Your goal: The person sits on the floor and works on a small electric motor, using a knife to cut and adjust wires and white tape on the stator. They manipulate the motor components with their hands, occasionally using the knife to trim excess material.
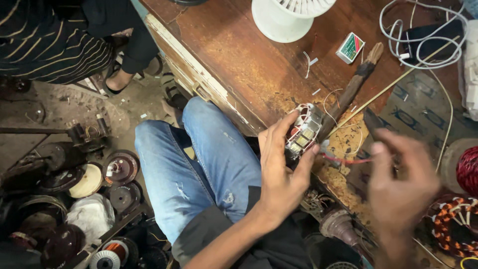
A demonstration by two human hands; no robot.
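Observation:
My left hand [281,172] grips a round motor stator [303,129] with copper windings and pale insulation, held at the edge of a worn wooden table [239,55]. A thin red wire [346,160] runs from the stator toward my right hand [401,187], which is blurred; its fingers are bunched near the wire's end, and I cannot tell whether they pinch it. A dark wooden-handled tool [356,84] lies on the table just behind the stator.
A white fan base [286,17], a small green-and-red box [350,48] and white cables [423,45] lie on the table. A wound stator [455,224] and a red wire spool [469,169] sit at right. Motor parts [119,169] litter the floor; another seated person [64,40] is at top left.

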